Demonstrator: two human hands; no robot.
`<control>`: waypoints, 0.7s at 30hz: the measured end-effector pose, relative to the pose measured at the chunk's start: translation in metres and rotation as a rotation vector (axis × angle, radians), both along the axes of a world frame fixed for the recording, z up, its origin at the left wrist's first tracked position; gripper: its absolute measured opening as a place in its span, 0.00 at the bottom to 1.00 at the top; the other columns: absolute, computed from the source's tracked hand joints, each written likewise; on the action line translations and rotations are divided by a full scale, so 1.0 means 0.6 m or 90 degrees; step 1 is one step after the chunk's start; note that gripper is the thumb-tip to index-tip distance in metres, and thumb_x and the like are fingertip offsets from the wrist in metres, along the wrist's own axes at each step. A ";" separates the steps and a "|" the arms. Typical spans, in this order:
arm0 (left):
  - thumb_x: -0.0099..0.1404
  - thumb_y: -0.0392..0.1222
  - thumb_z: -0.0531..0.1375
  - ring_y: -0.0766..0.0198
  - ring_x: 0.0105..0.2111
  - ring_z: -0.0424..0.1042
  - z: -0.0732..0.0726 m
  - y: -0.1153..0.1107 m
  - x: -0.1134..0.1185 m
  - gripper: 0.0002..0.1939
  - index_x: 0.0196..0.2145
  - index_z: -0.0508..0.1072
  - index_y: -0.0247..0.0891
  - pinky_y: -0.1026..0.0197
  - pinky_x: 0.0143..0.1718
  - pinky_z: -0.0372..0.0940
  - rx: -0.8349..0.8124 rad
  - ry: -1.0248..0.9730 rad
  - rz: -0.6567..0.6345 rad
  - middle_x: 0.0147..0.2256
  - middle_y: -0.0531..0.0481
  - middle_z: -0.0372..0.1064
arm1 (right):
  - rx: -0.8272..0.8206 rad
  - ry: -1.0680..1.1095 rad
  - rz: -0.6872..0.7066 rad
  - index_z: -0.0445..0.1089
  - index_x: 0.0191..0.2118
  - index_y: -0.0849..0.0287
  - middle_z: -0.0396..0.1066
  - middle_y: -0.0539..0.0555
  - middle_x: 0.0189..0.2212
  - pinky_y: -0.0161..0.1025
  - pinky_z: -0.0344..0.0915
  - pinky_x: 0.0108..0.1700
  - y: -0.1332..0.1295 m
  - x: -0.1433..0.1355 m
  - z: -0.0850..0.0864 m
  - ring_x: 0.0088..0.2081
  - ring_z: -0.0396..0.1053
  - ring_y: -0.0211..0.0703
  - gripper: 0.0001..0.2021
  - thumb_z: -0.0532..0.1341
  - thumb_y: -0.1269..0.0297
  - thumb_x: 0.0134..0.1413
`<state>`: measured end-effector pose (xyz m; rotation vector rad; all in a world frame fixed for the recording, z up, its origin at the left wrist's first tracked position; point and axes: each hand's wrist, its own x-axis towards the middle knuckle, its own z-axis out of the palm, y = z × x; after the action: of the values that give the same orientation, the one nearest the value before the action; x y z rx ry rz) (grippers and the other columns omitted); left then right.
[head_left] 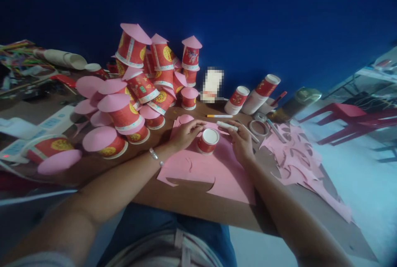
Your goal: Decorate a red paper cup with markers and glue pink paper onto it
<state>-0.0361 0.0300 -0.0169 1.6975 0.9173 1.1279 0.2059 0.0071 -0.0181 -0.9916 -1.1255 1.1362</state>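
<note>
A red paper cup with a white round end on top stands on a pink paper sheet in front of me. My left hand is at the cup's upper left, its fingers loosely bent and apart; I cannot tell whether they touch the cup. To the right of the cup, my right hand grips a white tube, like a glue stick, between thumb and fingers. The sheet has a curved cut-out along its near side. A yellow-and-white pen lies just behind it.
Red cups with pink cone roofs are piled at the left and back. A power strip lies far left. Stacked cups, a tape roll and pink paper scraps are on the right. A red stool stands beyond.
</note>
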 end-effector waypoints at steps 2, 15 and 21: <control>0.75 0.52 0.60 0.57 0.46 0.82 0.001 -0.003 0.001 0.17 0.50 0.79 0.37 0.56 0.47 0.77 -0.010 0.011 -0.023 0.47 0.42 0.82 | -0.008 0.008 0.004 0.74 0.51 0.52 0.85 0.58 0.49 0.51 0.81 0.51 -0.002 -0.003 0.001 0.51 0.84 0.55 0.21 0.74 0.46 0.59; 0.65 0.37 0.71 0.60 0.44 0.81 -0.026 0.012 0.003 0.21 0.55 0.76 0.39 0.58 0.45 0.77 0.022 -0.019 -0.006 0.49 0.42 0.80 | -0.013 -0.080 0.013 0.80 0.51 0.55 0.83 0.59 0.49 0.55 0.80 0.52 -0.005 -0.007 -0.004 0.49 0.83 0.56 0.25 0.76 0.45 0.55; 0.63 0.40 0.74 0.58 0.46 0.82 -0.021 0.013 0.011 0.26 0.58 0.75 0.40 0.57 0.46 0.77 0.013 -0.013 -0.013 0.50 0.42 0.81 | -0.017 -0.125 0.002 0.79 0.44 0.54 0.83 0.56 0.40 0.48 0.78 0.45 -0.001 -0.019 -0.003 0.39 0.80 0.50 0.22 0.77 0.46 0.50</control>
<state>-0.0292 0.0378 -0.0293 1.7054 0.8764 1.1433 0.1947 0.0068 -0.0201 -1.1413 -1.2704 1.0761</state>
